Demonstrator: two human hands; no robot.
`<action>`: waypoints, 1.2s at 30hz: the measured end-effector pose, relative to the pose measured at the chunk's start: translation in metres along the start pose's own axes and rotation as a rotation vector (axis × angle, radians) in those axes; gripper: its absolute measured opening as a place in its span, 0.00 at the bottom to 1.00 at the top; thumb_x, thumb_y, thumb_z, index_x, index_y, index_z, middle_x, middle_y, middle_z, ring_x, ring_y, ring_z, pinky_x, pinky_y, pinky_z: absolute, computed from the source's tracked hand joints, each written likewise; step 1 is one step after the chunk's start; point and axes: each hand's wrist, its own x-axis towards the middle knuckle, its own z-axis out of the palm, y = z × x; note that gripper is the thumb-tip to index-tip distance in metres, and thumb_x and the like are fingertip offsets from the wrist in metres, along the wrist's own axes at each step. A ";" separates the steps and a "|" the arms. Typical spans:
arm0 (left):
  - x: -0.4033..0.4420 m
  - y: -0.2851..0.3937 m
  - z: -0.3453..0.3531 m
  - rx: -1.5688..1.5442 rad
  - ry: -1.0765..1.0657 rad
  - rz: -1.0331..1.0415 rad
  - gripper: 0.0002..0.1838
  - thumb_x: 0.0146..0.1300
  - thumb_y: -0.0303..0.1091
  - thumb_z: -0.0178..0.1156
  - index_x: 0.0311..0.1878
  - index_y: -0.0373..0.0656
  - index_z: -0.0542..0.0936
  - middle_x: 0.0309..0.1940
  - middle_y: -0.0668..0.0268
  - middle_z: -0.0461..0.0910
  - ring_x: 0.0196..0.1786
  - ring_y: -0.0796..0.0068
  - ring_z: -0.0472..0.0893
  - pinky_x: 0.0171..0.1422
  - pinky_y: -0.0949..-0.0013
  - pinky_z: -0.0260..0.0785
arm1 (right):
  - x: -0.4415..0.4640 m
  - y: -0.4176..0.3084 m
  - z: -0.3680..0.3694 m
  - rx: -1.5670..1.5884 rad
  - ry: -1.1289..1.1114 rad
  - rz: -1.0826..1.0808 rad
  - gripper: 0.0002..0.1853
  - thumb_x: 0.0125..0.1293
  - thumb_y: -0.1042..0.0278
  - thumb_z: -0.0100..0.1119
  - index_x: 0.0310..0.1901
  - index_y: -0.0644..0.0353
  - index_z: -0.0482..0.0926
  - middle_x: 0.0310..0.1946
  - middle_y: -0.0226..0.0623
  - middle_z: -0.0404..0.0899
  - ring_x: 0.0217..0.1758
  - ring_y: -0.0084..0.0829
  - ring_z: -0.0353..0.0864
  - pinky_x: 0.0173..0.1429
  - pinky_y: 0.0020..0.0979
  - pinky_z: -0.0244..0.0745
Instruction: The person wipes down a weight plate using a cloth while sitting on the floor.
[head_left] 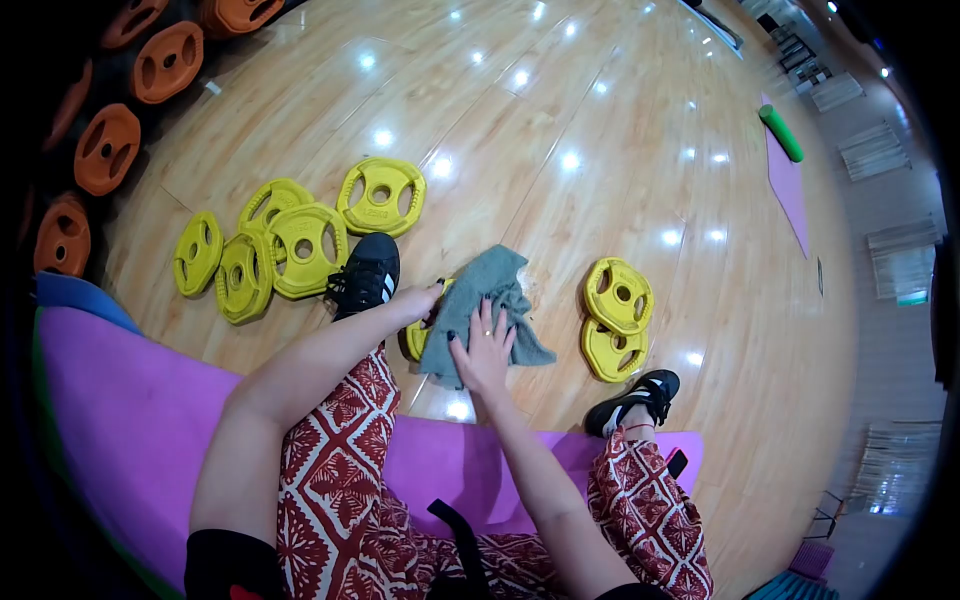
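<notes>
A grey-green cloth (pixel 480 285) lies over a yellow weight plate (pixel 416 340) on the wooden floor, between my two shoes. My right hand (pixel 485 350) presses on the cloth with its fingers spread, a ring on one finger. At the plate's left edge my left hand (pixel 420 302) has its fingers bent round the rim, partly hidden by the cloth. Most of that plate is covered. To the right, two yellow plates (pixel 618 295) overlap. Several more yellow plates (pixel 307 250) lie to the left, beside my left shoe (pixel 370 272).
A purple mat (pixel 150 390) runs beneath my legs, with a phone (pixel 677 462) near its right end. Orange plates (pixel 107 150) stand on a rack at the upper left. A pink mat (pixel 786 190) and green roller (pixel 781 133) lie far right.
</notes>
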 end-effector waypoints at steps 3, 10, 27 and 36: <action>-0.003 0.003 0.002 -0.104 -0.050 -0.025 0.26 0.65 0.54 0.35 0.38 0.40 0.72 0.30 0.64 0.73 0.30 0.72 0.73 0.34 0.70 0.68 | 0.024 0.017 -0.008 0.049 -0.024 0.024 0.32 0.55 0.50 0.48 0.61 0.54 0.58 0.66 0.35 0.50 0.68 0.47 0.45 0.66 0.56 0.36; -0.017 0.011 0.003 -0.148 -0.028 -0.079 0.27 0.64 0.56 0.33 0.40 0.42 0.72 0.30 0.63 0.74 0.29 0.71 0.75 0.35 0.68 0.69 | 0.019 0.013 0.002 0.059 -0.008 0.077 0.31 0.58 0.54 0.47 0.63 0.55 0.56 0.66 0.37 0.49 0.68 0.49 0.44 0.66 0.56 0.38; -0.025 0.016 0.007 -0.335 -0.127 -0.033 0.29 0.63 0.60 0.29 0.35 0.47 0.73 0.22 0.71 0.71 0.23 0.79 0.69 0.29 0.74 0.64 | -0.056 0.029 -0.021 -0.160 -0.125 -0.165 0.29 0.58 0.59 0.46 0.61 0.58 0.58 0.63 0.39 0.56 0.66 0.47 0.50 0.65 0.55 0.40; -0.003 0.002 0.006 -0.161 -0.089 0.020 0.27 0.63 0.58 0.33 0.33 0.45 0.72 0.19 0.71 0.68 0.19 0.80 0.66 0.23 0.75 0.60 | -0.031 0.021 -0.037 0.112 0.332 0.055 0.17 0.49 0.69 0.54 0.43 0.59 0.70 0.43 0.43 0.69 0.51 0.40 0.64 0.57 0.40 0.52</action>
